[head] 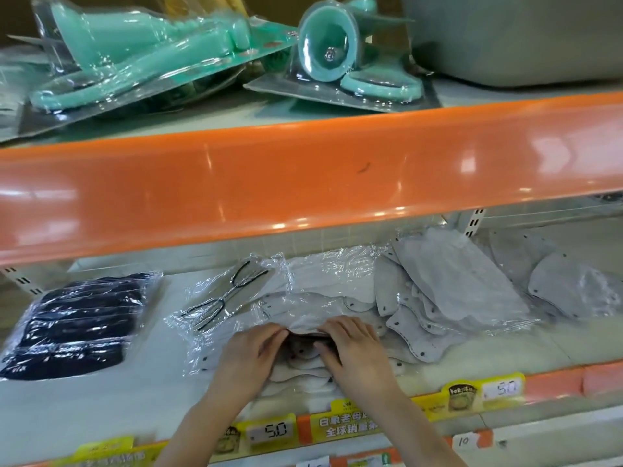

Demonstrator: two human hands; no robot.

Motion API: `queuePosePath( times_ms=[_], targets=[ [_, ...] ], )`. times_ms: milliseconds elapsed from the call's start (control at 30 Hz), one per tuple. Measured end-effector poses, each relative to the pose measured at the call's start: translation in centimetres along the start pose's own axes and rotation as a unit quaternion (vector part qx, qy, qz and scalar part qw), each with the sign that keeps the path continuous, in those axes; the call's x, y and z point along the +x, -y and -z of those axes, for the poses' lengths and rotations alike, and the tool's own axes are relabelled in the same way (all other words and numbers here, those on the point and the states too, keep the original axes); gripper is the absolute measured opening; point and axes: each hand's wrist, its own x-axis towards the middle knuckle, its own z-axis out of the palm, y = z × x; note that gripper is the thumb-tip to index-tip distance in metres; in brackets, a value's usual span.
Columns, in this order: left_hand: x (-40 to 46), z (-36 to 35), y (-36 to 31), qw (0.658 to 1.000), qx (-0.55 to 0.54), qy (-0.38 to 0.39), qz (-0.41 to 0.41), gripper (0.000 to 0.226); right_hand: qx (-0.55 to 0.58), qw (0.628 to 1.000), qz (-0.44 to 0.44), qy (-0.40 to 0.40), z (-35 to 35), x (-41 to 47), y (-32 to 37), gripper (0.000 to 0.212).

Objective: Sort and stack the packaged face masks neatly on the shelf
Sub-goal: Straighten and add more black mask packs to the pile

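Both my hands — left hand, right hand — pinch the white mask pack near the shelf's front edge — slippery wrap could slide, spilling the pile.

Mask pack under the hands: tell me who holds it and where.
Both hands, left hand and right hand, grip the clear-wrapped mask pack at its near edge, one on each side of the middle, fingers curled over the fold.
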Motion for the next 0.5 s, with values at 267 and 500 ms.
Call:
queuePosePath(
  times_ms=[267, 500],
  targets=[
    [-0.5, 3.4, -1.9, 0.980, -0.128, -0.130, 0.078, 0.048, 0.069, 0.989, -0.097, -0.090, 0.8, 0.2, -0.7, 0.026],
    [-0.4, 6.4, -1.3, 0.974, -0.162, -0.130, 0.085, 0.040, 0.176, 0.978, -0.075, -0.086, 1.5, 0.7, -0.1, 0.035]
  ],
)
